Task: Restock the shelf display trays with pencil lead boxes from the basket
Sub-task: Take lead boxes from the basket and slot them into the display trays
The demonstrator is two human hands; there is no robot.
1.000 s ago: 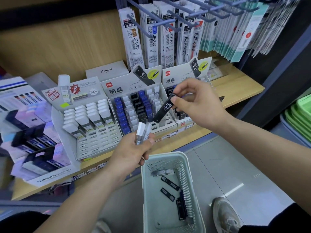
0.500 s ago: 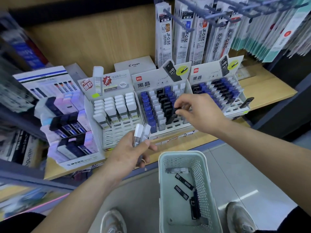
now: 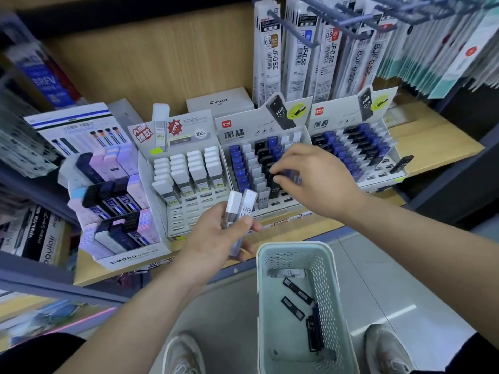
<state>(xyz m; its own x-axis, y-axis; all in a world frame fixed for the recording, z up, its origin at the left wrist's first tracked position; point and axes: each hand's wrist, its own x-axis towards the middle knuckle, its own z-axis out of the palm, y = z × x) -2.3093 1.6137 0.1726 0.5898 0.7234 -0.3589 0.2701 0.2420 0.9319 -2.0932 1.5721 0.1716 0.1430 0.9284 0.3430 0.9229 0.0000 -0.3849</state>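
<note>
Left hand [image 3: 216,238] has its grip clamped on two clear lead boxes [image 3: 240,209]; right hand [image 3: 316,182] pinches a dark box [image 3: 293,175] over the middle tray [image 3: 243,130]. More sit in the basket [image 3: 294,245]. They look like light, stiff, slick plastic, so I'd hold the long sides.

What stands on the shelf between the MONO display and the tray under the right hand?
The head view shows one display tray there, holding rows of white lead boxes, its front slots empty.
</note>
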